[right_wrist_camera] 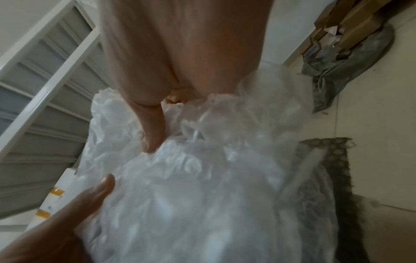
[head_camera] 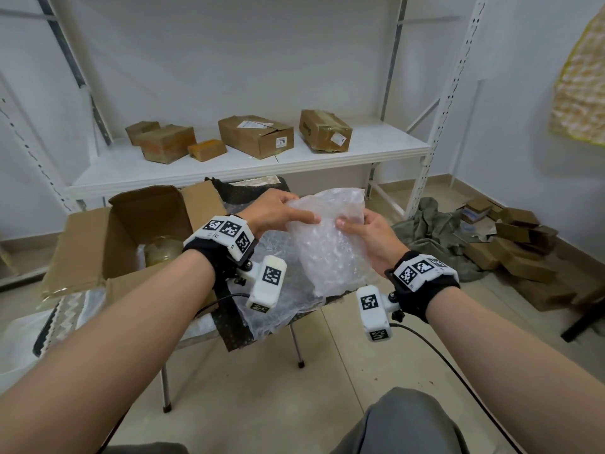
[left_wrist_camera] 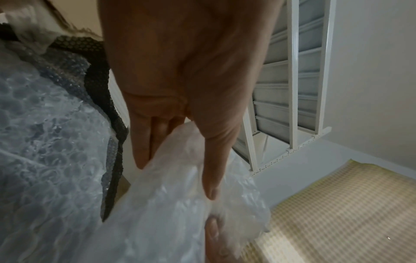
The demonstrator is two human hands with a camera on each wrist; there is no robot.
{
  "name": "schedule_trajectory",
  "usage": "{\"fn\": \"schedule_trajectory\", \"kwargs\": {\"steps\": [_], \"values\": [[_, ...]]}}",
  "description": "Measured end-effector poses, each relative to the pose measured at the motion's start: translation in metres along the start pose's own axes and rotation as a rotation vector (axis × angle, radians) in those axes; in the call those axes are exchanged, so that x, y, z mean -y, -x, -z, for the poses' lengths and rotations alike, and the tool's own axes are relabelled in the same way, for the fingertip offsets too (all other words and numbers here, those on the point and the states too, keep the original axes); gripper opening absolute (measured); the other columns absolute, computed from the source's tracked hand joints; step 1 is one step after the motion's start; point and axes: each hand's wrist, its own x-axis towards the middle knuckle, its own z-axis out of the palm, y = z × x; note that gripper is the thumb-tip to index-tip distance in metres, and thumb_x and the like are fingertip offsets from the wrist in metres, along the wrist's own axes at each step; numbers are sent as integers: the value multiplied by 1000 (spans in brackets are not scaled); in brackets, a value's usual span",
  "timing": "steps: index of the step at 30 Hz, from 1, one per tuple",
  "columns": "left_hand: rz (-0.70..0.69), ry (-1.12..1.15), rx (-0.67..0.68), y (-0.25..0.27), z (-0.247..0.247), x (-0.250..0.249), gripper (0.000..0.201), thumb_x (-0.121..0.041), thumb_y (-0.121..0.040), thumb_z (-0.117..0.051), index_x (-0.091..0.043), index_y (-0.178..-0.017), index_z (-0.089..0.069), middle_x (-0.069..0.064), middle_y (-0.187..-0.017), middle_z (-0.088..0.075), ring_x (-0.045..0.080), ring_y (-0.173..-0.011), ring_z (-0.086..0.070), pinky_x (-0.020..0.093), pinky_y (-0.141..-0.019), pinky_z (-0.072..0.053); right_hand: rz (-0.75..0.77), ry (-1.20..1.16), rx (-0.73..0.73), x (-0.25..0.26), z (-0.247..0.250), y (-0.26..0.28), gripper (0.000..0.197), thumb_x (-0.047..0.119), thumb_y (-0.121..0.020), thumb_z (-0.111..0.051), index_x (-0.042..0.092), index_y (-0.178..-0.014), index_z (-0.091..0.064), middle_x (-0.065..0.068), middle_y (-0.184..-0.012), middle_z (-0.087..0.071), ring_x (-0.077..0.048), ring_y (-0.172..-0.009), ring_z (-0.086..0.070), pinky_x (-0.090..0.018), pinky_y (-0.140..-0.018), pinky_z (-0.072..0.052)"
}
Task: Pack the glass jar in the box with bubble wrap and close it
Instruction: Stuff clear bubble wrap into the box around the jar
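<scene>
A clear glass jar [head_camera: 162, 249] stands inside the open cardboard box [head_camera: 98, 244] at the left of a small table. Both hands hold a folded piece of bubble wrap [head_camera: 330, 237] up above the table, right of the box. My left hand [head_camera: 281, 211] pinches its upper left edge between thumb and fingers [left_wrist_camera: 209, 170]. My right hand [head_camera: 363, 231] grips its right side, thumb [right_wrist_camera: 155, 131] on the front. The bubble wrap [left_wrist_camera: 171, 210] [right_wrist_camera: 193, 186] fills both wrist views.
More bubble wrap [head_camera: 281, 309] lies on the dark table cover [head_camera: 235, 322]. A white shelf [head_camera: 229, 158] behind carries several closed cartons. A grey cloth [head_camera: 435, 231] and flattened boxes [head_camera: 523, 244] lie on the floor at right.
</scene>
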Motion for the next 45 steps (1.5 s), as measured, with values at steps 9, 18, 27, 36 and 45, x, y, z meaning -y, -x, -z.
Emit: {"fn": "schedule_trajectory", "kwargs": {"steps": [9, 18, 27, 36, 45], "values": [[-10, 25, -74, -8, -9, -8, 39, 6, -69, -74, -18, -61, -44, 4, -67, -50, 19, -66, -51, 26, -60, -42, -108, 1, 42, 0, -5, -4, 63, -1, -81, -69, 11, -137, -44, -19, -129, -59, -38, -110, -64, -54, -89, -55], [48, 245, -183, -3, -16, -13, 73, -25, -65, -89, -15, -126, -51, 6, -114, -65, 21, -98, -69, 37, -79, -60, -120, -164, -94, 11, -21, -12, 49, 5, -85, -68, -3, -131, -53, -26, -124, -63, -43, -112, -63, -61, -96, -48], [144, 282, -87, 7, -12, -15, 42, -1, -73, -79, -5, -113, -67, 13, -102, -74, 29, -91, -73, 39, -79, -60, -97, -175, -98, 23, -29, -10, 62, 18, -76, -80, 3, -130, -55, -21, -122, -67, -38, -109, -66, -56, -93, -52], [162, 550, -168, 7, -13, -20, 43, -2, -80, -70, -2, -122, -60, 21, -113, -69, 36, -97, -69, 44, -77, -59, -146, -175, 3, 18, -32, -11, 42, 4, -89, -66, -1, -129, -56, -23, -127, -63, -40, -117, -61, -50, -89, -55], [258, 793, -42, 13, -24, -8, 40, -31, -78, -80, -16, -110, -63, 14, -113, -67, 28, -106, -67, 43, -95, -55, -2, -444, -255, 6, -37, -27, 44, 3, -90, -65, 1, -132, -53, -20, -121, -66, -38, -108, -66, -54, -84, -57]]}}
